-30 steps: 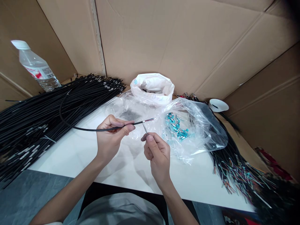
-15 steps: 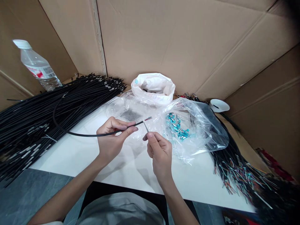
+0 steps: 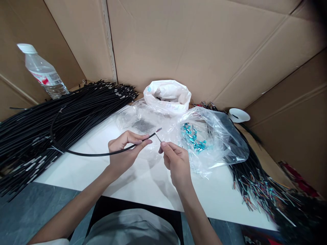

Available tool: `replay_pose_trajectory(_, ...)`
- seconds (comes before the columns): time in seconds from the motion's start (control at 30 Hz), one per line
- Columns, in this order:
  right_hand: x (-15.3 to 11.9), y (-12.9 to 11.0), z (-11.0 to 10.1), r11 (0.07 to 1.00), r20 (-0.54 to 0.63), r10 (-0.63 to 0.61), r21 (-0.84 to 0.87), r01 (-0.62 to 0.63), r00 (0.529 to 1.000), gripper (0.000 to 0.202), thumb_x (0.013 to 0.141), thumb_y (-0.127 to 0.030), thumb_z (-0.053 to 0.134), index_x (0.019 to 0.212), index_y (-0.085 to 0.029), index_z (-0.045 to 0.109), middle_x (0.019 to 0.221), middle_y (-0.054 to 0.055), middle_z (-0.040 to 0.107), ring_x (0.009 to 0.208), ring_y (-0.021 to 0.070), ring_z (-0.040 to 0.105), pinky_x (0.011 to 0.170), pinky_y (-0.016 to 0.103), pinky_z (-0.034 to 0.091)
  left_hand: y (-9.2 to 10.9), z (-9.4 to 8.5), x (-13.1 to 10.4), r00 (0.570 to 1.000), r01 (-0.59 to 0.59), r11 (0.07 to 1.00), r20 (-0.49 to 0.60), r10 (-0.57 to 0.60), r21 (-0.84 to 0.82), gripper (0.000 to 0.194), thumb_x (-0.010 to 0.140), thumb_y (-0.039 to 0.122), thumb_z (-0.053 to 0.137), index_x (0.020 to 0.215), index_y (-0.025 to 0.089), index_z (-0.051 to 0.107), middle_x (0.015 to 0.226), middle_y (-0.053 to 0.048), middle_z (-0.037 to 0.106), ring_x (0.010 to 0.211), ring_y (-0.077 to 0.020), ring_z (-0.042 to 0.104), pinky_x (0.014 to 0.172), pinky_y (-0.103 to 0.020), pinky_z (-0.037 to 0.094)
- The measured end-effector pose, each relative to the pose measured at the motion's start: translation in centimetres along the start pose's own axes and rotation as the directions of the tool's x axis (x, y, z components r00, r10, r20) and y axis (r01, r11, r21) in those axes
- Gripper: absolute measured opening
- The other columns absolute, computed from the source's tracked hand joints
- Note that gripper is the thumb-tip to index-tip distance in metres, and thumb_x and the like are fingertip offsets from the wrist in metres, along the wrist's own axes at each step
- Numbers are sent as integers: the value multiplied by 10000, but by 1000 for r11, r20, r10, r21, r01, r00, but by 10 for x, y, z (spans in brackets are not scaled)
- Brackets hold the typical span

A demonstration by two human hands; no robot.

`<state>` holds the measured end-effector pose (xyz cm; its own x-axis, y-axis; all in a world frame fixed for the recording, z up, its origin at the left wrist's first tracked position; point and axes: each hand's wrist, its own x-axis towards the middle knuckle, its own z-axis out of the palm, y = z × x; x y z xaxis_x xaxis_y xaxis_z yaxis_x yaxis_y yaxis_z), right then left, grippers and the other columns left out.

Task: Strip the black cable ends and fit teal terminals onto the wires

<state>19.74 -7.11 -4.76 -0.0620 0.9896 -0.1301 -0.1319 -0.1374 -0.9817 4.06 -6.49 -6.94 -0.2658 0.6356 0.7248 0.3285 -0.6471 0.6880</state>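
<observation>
Between the thumb and fingers of my left hand [image 3: 125,151] lies a black cable [image 3: 89,154], which loops back over the pile at the left. Several fine coloured wires [image 3: 158,130] stick out, fanned, from the cable's stripped end. My right hand [image 3: 176,160] is closed in a pinch just right of that end. It grips a thin grey strand [image 3: 158,137] that reaches to the point where the black jacket stops. Whether this is shield wire or a slim tool is too small to tell. Both hands are above the white table [image 3: 143,190].
Many black cables [image 3: 84,102] are heaped at the left, beside a water bottle [image 3: 47,75]. Behind my hands stand a white bag [image 3: 167,109] and a clear bag with teal pieces [image 3: 192,136]. A white bowl [image 3: 241,116] and stripped cables [image 3: 255,187] lie right. Cardboard walls [image 3: 178,41] enclose the table.
Both hands have shifted slightly right. The strand in my right hand slants more sideways, and the coloured wires point more upward. The cable's loop has swung left and lower.
</observation>
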Motion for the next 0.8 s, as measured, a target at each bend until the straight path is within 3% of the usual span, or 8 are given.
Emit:
replay_pose_trajectory(0.2,14,-10,-13,959,182,235,116,-258,955,439,645,-528,801,605,-163,562,445,-136,201,410,11,83,387,201,48,0,-6,2,984,-163,976,94,150,148,268,765,114,839,694,204,597,881,14,790,789,-157,761,670,-256,593)
replay_pose_trajectory(0.33,25,-19,-24,874,321,417,115,-473,850,406,639,-445,828,603,-164,538,431,-152,174,397,7,59,336,175,48,-1,-10,5,972,-199,971,150,179,132,249,785,102,819,708,203,604,882,4,789,787,-158,760,663,-252,588)
replay_pose_trajectory(0.43,32,-26,-33,800,402,518,84,-594,755,369,700,-388,808,616,-163,528,423,-155,179,393,12,43,307,160,63,0,-11,6,977,-165,978,160,144,129,255,783,119,826,698,199,600,857,10,786,763,-144,757,670,-237,587)
replay_pose_trajectory(0.57,37,-35,-41,742,476,568,59,-668,672,345,806,-350,749,637,-162,514,422,-153,192,397,21,29,294,146,88,-1,-13,6,986,-58,990,163,37,126,252,780,151,836,701,205,603,854,20,786,771,-139,758,713,-235,597)
replay_pose_trajectory(0.7,38,-38,-47,702,492,603,48,-711,628,329,833,-336,728,651,-156,522,417,-153,197,390,24,36,287,140,106,-3,-13,5,982,-11,995,187,-7,95,251,778,145,835,706,212,604,878,28,793,778,-130,758,735,-226,600)
replay_pose_trajectory(0.8,35,-36,-50,707,472,613,30,-706,634,327,826,-339,728,648,-150,530,418,-155,189,395,23,29,290,139,99,-4,-11,5,978,43,997,202,-56,69,249,772,146,838,696,210,610,870,21,797,768,-139,763,717,-229,608)
